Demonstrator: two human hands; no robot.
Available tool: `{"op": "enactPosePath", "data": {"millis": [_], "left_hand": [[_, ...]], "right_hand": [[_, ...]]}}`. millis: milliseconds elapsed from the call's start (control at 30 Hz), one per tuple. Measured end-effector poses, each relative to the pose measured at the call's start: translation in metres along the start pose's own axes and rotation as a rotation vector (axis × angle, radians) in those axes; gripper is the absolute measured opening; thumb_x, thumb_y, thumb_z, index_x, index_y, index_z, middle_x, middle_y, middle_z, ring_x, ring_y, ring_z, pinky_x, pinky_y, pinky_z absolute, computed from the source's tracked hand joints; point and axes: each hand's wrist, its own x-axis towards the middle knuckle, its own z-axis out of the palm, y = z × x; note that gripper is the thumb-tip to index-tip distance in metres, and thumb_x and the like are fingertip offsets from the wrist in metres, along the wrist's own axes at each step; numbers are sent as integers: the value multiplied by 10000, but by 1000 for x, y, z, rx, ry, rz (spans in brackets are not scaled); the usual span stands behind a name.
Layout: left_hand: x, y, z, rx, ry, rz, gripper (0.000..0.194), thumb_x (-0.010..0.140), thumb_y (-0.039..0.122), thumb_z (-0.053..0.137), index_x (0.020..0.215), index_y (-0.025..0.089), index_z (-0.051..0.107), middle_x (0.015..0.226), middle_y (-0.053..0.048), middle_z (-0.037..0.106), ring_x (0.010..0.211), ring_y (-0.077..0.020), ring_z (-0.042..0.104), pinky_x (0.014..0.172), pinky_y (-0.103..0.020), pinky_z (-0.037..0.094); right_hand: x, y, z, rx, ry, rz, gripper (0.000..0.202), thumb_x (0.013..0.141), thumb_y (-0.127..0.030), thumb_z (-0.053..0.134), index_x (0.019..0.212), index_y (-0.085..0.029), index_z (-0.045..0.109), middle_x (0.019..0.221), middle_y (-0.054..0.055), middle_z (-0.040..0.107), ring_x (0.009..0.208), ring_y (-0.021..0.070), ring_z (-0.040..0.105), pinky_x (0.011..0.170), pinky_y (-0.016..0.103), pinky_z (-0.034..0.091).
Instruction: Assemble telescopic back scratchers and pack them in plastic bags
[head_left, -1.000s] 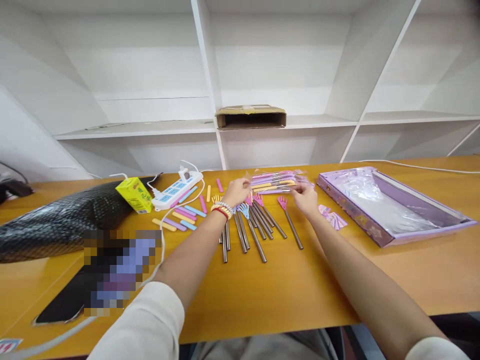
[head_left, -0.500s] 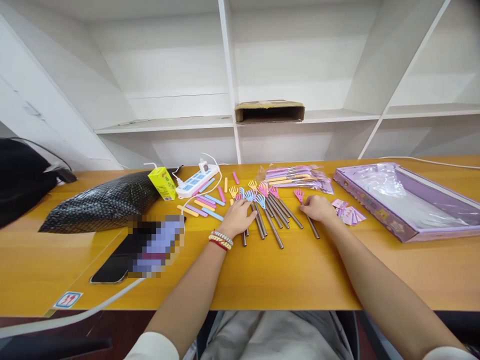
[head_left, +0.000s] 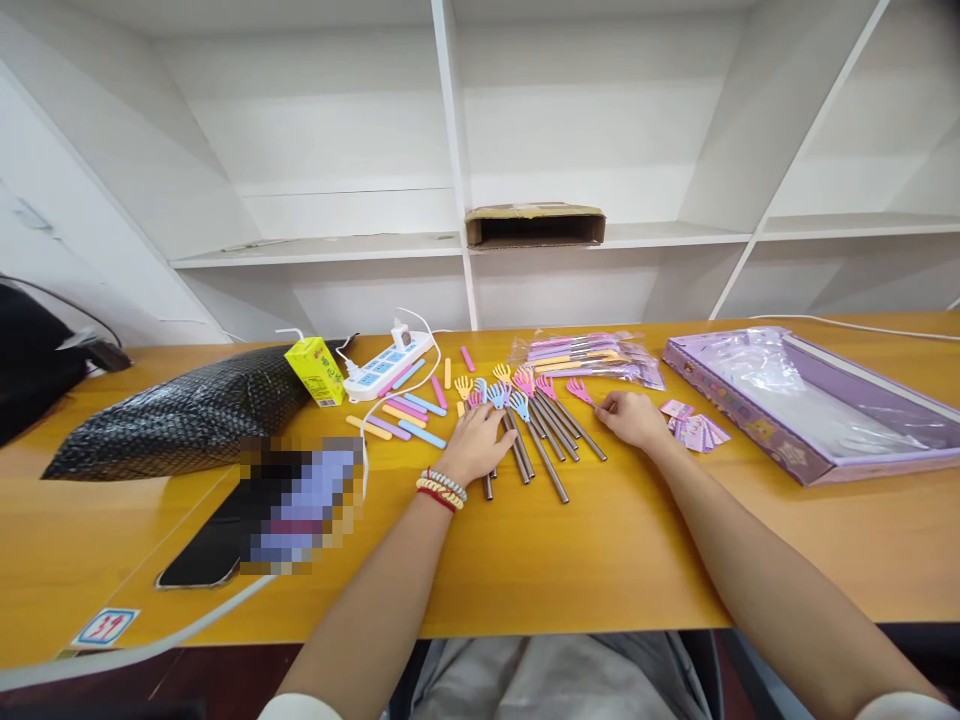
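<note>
A pink-headed back scratcher [head_left: 578, 389] is pinched in the fingers of my right hand [head_left: 631, 416], its claw pointing left and most of its rod hidden by the hand. My left hand [head_left: 474, 440] lies flat over a pile of back scratchers [head_left: 555, 478], thumb spread to the side. The pile has metal rods and claw heads in yellow, pink and blue, fanned toward the shelf. Coloured handle sleeves [head_left: 422, 432] in blue, yellow, purple and pink lie scattered to the left of the pile.
Wrapped back scratchers [head_left: 592, 362] lie behind the pile. Small purple cards [head_left: 697, 430] and an open purple box [head_left: 806, 470] are on the right. At left are a power strip [head_left: 390, 366], a yellow drink carton [head_left: 315, 372], a black bubble-wrap parcel [head_left: 180, 415] and a phone [head_left: 199, 555].
The right hand has shifted the pink-headed back scratcher left and turned it, so its claw sits closer to the pile. The left hand stays on the pile. The view has shifted slightly.
</note>
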Motion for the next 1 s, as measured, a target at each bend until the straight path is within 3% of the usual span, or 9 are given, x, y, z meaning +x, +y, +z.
{"op": "enactPosePath", "data": {"millis": [333, 767, 1000], "left_hand": [[-2, 2, 6, 11, 56, 25, 460, 865, 471, 349, 1201, 200, 508, 1283, -96, 475, 1211, -242, 395, 1020, -404, 276], [0, 1, 1, -67, 67, 38, 445, 883, 445, 326, 1200, 193, 510, 1279, -84, 494, 1204, -224, 421, 1025, -389, 305], [0, 3, 0, -168, 73, 61, 408, 886, 362, 344, 1219, 172, 484, 1267, -69, 507, 1190, -188, 440, 1043, -331, 312]], "right_hand": [[-15, -25, -3, 130, -66, -172, 274, 794, -430, 499, 789, -211, 663, 762, 27, 679, 679, 139, 594, 561, 224, 356], [-15, -23, -1, 148, -102, -332, 239, 800, -346, 477, 852, -208, 665, 750, 11, 679, 666, 130, 593, 604, 220, 378], [-17, -27, 0, 121, -100, -297, 234, 797, -340, 479, 877, -218, 661, 785, 13, 680, 700, 133, 598, 620, 216, 386]]}}
